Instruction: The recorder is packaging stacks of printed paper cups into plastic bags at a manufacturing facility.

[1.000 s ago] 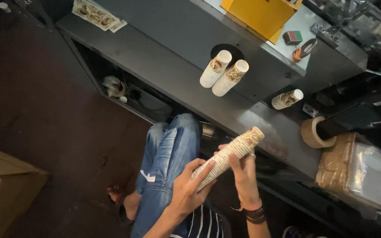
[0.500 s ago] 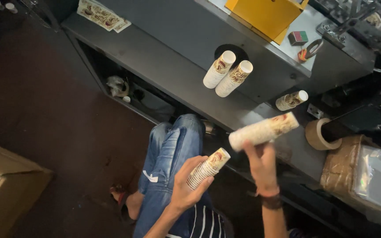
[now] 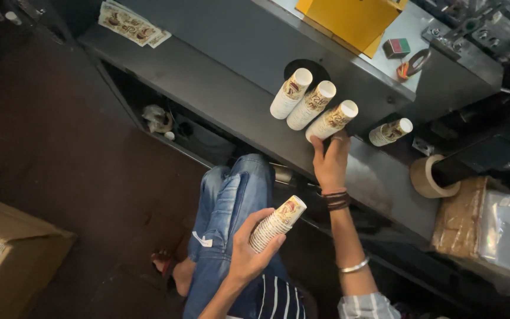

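My left hand (image 3: 246,254) grips a short stack of printed paper cups (image 3: 277,223) above my lap, tilted up to the right. My right hand (image 3: 330,165) reaches up to the grey metal ledge (image 3: 208,77) and holds the lower end of a longer cup stack (image 3: 333,120) that rests on the ledge. That stack lies beside two similar stacks (image 3: 291,93) (image 3: 311,105), all slanted the same way. A smaller cup stack (image 3: 390,132) lies apart, further right.
A tape roll (image 3: 425,177) hangs at the ledge's right end, above a plastic-wrapped bundle (image 3: 491,224). A yellow box (image 3: 355,20) and scissors (image 3: 411,64) sit on the upper surface, with printed sheets (image 3: 130,25) at far left. A cardboard box (image 3: 7,260) stands on the floor at left.
One long stack held in both hands was split. My right hand carried the longer part up to the ledge beside the two stacks, while my left hand kept the short part.
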